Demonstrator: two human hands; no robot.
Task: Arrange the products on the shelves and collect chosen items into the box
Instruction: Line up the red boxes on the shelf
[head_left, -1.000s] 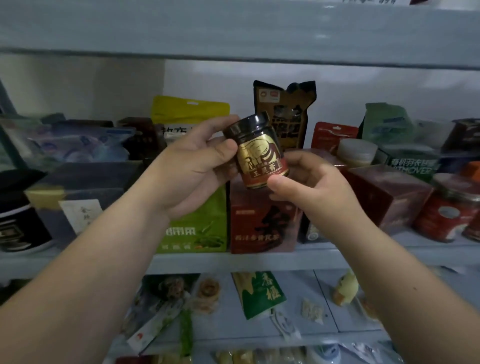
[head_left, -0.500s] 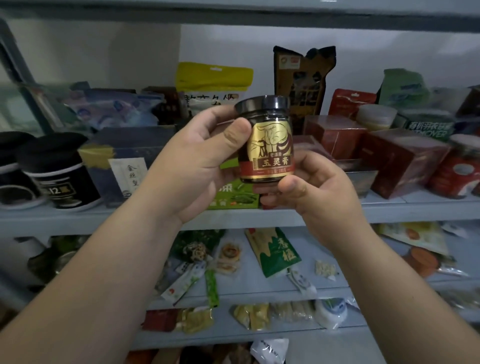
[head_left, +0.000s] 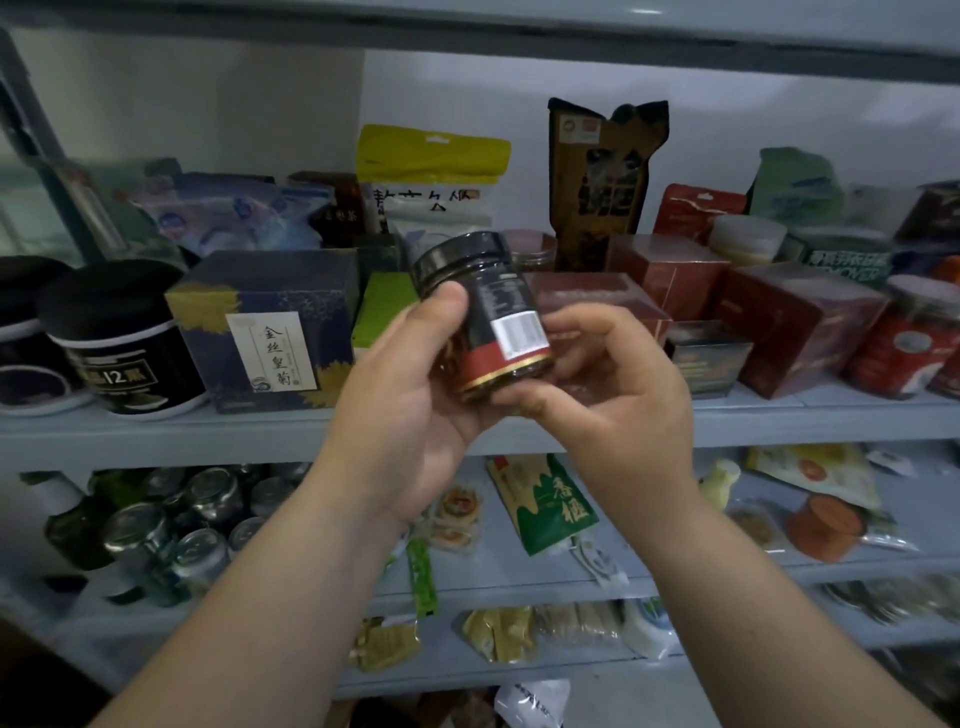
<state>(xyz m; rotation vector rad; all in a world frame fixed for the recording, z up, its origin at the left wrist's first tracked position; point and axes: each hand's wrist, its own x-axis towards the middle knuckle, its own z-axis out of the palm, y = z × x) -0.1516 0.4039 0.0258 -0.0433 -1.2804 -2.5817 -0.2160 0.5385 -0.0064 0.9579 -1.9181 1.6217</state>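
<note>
While the tubs (head_left: 124, 338) at 9 o'clock are cut off by the edge, the left hand (head_left: 405, 400) grips the jar (head_left: 485, 317), thumb curled over its side and hiding part of the label. Jar is held mid-air before the shelf (head_left: 156, 431), lid tilted toward 11 o'clock, barcode out. Right hand (head_left: 613, 395) has its fingers curled under the base. Cans (head_left: 914, 343) at 3 o'clock are blurred.

Black tub (head_left: 124, 358) reads "12", navy box (head_left: 270, 322) seemingly "金丝皇菊", green packet (head_left: 550, 506) "香榧".

Grey-blue metal shelves (head_left: 156, 431) in tiers, white wall (head_left: 519, 88) behind, dim cool indoor light
</note>
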